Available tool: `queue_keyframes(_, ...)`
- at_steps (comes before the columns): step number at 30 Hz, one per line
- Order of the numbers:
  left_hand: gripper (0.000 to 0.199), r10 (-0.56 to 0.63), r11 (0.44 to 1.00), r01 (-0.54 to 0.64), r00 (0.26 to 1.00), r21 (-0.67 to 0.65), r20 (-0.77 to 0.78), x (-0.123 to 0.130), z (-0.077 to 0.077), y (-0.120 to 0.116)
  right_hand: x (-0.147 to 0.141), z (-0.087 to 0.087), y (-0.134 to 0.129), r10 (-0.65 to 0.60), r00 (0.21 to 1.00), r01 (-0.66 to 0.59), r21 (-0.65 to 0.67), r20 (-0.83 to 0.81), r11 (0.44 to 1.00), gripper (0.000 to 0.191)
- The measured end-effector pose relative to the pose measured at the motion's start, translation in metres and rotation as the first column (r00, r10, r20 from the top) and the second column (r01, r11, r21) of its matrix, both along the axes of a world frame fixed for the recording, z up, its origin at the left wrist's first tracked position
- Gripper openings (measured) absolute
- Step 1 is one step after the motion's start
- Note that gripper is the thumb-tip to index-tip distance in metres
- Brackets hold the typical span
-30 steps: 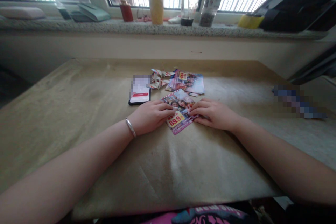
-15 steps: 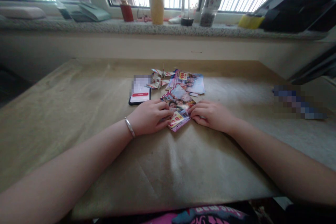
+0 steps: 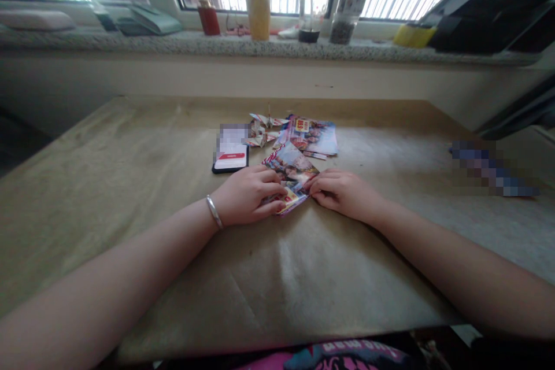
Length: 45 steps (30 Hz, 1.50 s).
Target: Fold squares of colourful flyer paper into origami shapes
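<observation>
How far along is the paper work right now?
Looks done: the folded paper figures beside the phone. In hand: a printed sheet, with the left hand and right hand on it; its folds are unclear. Apparently left: the flat printed sheets stacked behind; I can't count them.

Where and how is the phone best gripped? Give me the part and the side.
Likely by its left long edge, coming from the left: the phone lies flat, screen up, that edge exposed, while the paper cranes and the left hand crowd its right.
</observation>
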<state>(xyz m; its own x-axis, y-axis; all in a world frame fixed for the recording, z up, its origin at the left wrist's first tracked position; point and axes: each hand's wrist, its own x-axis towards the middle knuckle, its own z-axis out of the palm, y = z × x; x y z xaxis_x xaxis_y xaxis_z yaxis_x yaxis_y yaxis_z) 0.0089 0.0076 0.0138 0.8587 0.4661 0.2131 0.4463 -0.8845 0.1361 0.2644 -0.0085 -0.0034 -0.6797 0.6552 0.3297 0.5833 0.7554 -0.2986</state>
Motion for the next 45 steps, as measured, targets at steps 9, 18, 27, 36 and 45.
queue_keyframes(9,0.041,0.05,0.993,-0.048,0.999,-0.106,0.015,0.003,0.002,0.0,-0.004,-0.003,0.002,-0.109,0.994,0.109,-0.038,0.009,0.993,0.013)
queue_keyframes(18,0.017,0.347,0.921,-0.315,0.931,-0.231,0.113,0.012,-0.002,-0.006,-0.002,-0.008,0.006,-0.099,0.995,0.099,-0.029,-0.018,0.995,0.009)
queue_keyframes(27,0.015,0.35,0.934,-0.338,0.93,-0.114,0.115,0.011,-0.01,-0.001,-0.001,-0.006,0.005,-0.089,0.992,0.084,-0.055,-0.087,0.995,0.012)
queue_keyframes(36,0.017,0.407,0.913,-0.406,0.913,-0.027,0.039,0.011,-0.005,-0.004,0.002,-0.012,0.009,-0.026,0.995,0.025,-0.018,-0.096,1.0,0.015)
queue_keyframes(45,0.014,0.427,0.903,-0.425,0.903,-0.067,0.035,0.01,-0.008,-0.001,0.001,-0.013,0.011,-0.019,0.998,0.023,0.058,-0.066,0.998,0.019)
